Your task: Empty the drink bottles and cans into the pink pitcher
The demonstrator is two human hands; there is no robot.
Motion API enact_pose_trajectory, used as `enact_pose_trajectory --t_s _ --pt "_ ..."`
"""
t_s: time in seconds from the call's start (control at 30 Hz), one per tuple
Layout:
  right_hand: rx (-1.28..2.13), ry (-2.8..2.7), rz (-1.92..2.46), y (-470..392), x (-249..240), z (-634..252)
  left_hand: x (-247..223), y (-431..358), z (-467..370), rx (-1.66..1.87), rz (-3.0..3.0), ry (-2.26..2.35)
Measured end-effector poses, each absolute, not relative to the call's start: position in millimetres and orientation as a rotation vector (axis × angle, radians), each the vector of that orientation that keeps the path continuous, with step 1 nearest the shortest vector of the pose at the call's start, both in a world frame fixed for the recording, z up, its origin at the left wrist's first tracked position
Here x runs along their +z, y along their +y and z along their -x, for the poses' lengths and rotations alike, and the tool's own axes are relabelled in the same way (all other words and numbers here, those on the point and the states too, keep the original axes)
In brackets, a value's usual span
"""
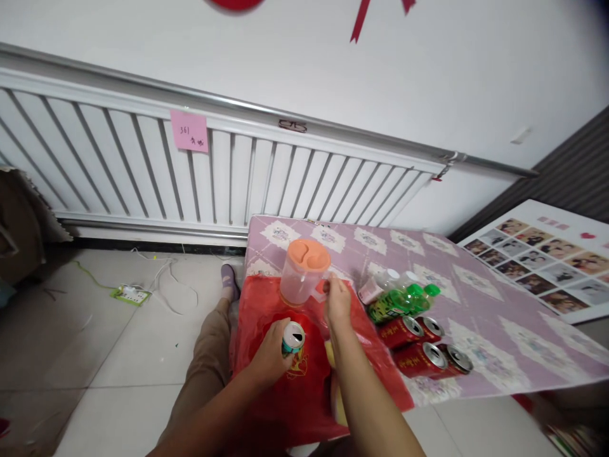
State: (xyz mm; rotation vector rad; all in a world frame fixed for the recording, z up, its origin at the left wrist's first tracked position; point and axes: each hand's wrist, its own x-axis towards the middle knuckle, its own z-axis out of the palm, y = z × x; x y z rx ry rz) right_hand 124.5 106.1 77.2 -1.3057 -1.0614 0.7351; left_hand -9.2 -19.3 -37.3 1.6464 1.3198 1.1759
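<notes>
My left hand [270, 357] grips an opened drink can [293, 337], held upright over a red plastic bag [280, 387] on the table. My right hand [337, 303] holds the handle of a clear plastic pitcher [299, 279] with an orange lid, which stands on the red bag just beyond the can. Right of my right hand lie several green-capped bottles [399, 298] and several red cans [419, 346] on their sides.
The table has a purple patterned cloth [476, 298]. A white radiator [190, 171] with a pink note [189, 131] lines the wall behind. A power strip [129, 294] and cables lie on the tiled floor at left. A photo board [547, 260] leans at right.
</notes>
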Motion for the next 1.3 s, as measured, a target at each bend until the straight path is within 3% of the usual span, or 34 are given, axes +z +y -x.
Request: enact_pose_trajectory --t_s 0.43,0.77,1.17,1.3 --pt "0.867 -1.111 1.35 94 47 -155 -37 -19 12 1.154 -1.675 1.337" --pt "0.665 -1.078 1.565 24 29 -233 -42 -22 14 1.181 -1.696 1.355" --pt "0.506 -1.701 2.158 -50 1 -223 -46 -20 15 1.138 -1.726 1.377" --pt "0.641 -1.479 1.968 -47 -14 -231 -45 -20 16 1.113 -1.73 1.378"
